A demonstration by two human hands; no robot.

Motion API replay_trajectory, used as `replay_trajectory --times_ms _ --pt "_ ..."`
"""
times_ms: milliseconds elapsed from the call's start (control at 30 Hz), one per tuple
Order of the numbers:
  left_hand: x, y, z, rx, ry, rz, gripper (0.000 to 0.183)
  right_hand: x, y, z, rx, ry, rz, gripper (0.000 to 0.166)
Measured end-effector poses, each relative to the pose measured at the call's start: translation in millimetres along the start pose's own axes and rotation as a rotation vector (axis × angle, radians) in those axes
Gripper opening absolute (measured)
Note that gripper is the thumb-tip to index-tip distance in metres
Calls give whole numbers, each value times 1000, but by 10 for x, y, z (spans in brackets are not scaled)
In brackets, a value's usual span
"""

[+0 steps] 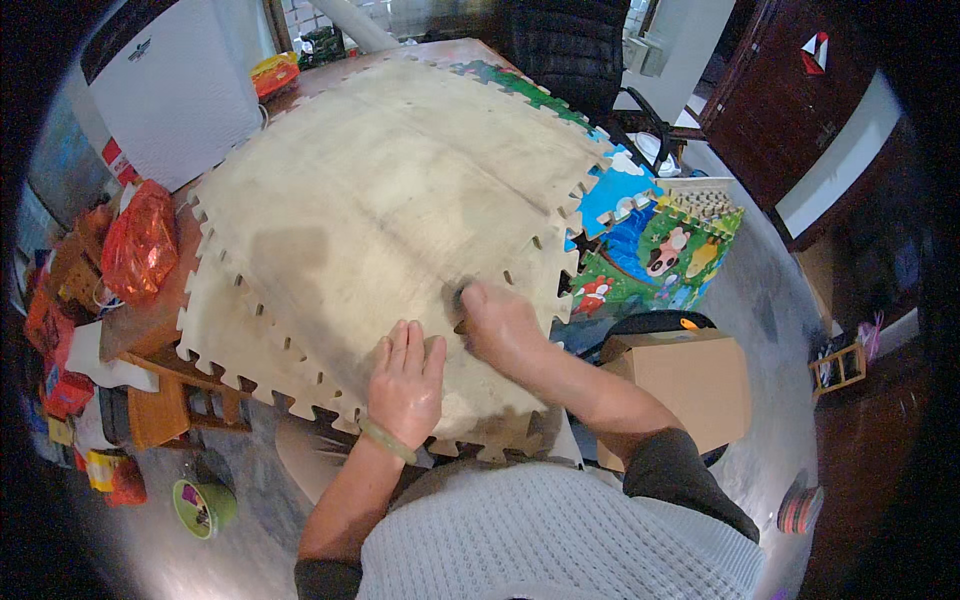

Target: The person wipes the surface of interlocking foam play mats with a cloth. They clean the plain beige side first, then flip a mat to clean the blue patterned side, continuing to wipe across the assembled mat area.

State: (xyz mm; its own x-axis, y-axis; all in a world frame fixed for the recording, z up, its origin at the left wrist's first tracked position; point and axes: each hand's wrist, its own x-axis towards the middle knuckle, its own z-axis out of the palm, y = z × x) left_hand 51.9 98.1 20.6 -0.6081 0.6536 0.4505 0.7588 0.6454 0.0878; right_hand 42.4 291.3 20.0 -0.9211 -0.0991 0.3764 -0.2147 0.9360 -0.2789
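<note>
Large cream foam puzzle mats with toothed edges cover the table in front of me, grey smudges and dark seams on their surface. My left hand lies flat on the near part of the mat, holding nothing, a pale green bangle on its wrist. To its right, my right hand is closed around a small dark object pressed to the mat beside a seam. Motion blur and the fingers hide most of that object, so its kind is unclear.
Printed foam mats with cartoon animals stand off the table's right side. Near my right arm is a cardboard box. A black office chair stands behind the table. A red plastic bag sits left, a green bin on the floor.
</note>
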Motion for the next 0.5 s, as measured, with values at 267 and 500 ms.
replay_trajectory --times_ms 267,500 --pt "-35 -29 -20 -32 43 -22 54 137 26 -318 107 120 -80 19" --pt "9 -13 -76 -49 28 -20 57 140 172 -184 -53 137 7 19"
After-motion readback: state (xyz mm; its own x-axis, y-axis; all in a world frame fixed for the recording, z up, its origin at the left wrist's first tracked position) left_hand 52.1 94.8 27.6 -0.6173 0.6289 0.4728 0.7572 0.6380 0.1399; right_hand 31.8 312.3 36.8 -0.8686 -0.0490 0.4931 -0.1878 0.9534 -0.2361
